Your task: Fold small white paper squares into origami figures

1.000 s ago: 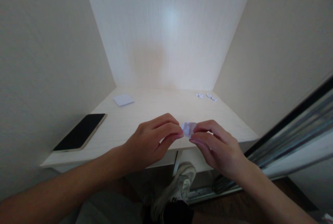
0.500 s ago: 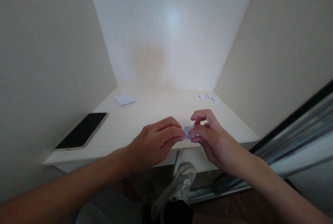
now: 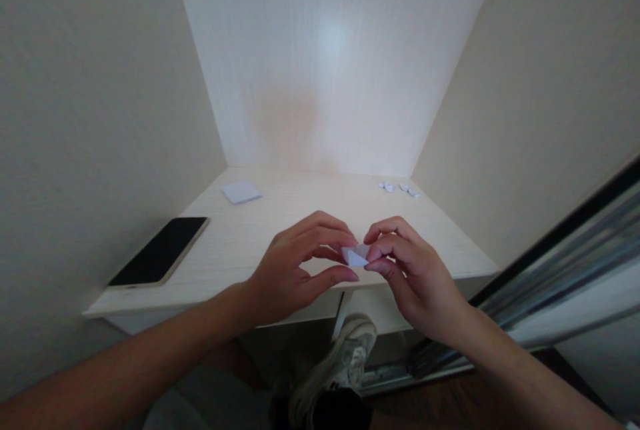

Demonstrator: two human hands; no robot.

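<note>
A small folded piece of white paper [image 3: 356, 256] is held just above the table's front edge. My right hand [image 3: 407, 270] pinches its right end between thumb and fingertips. On the other side, my left hand [image 3: 303, 263] has its thumb apart from its fingers, and those fingertips are at the paper's upper left edge; whether they touch it is hard to tell. The paper shows a slanting crease with a lighter triangular face in front.
A stack of white paper squares [image 3: 242, 192] lies at the back left of the white table [image 3: 300, 197]. A phone [image 3: 160, 252] rests at the left edge. Several small folded paper pieces [image 3: 399, 189] sit at the back right. Below is a shoe [image 3: 345, 353]; walls flank both sides.
My left thumb has come away from the paper and dropped lower, and the left fingers have spread. The paper now shows more of its folded face; my right hand still pinches it.
</note>
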